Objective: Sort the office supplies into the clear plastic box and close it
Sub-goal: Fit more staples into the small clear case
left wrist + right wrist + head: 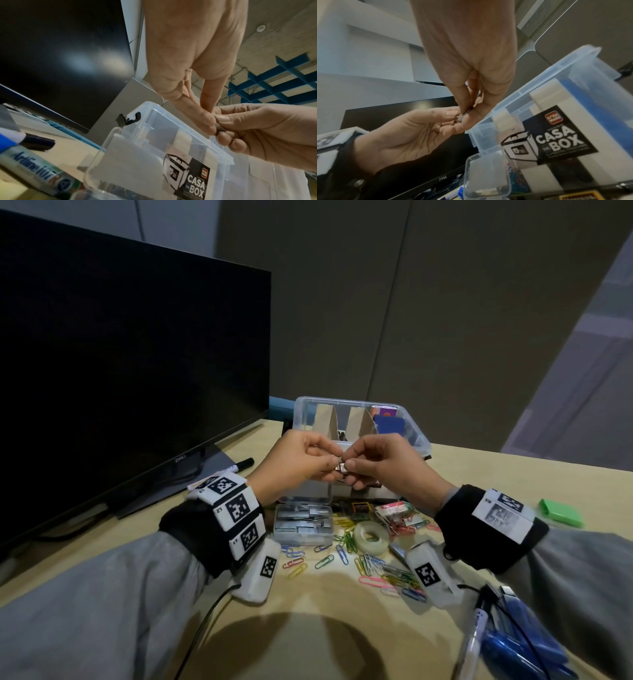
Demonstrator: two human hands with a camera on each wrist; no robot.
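The left hand [297,457] and right hand [383,462] meet fingertip to fingertip just in front of the clear plastic box [416,429], raised above the worktop [513,484]. Both pinch one small metal piece [341,468] between thumb and fingers; it is too small and blurred to name. The right wrist view shows it as a thin grey sliver [465,114] caught between both sets of fingertips.

Left of the box stands a dark monitor [120,364], with a black marker [244,464] lying at its foot. The box itself sits open, cardboard dividers [359,419] upright inside and a blue item [388,424] in its right-hand compartment; its near wall carries a black "CASA BOX" label [556,136].

In front of the box, below the hands, lies a small clear case [304,523] filled with staples, its lid up. Right of that case, still in front of the box, coloured paper clips [346,546] are scattered around a roll of clear tape [371,537]. Farther right of the box rests a green item [561,512], and nearest the person on that side lie blue pens [520,642].
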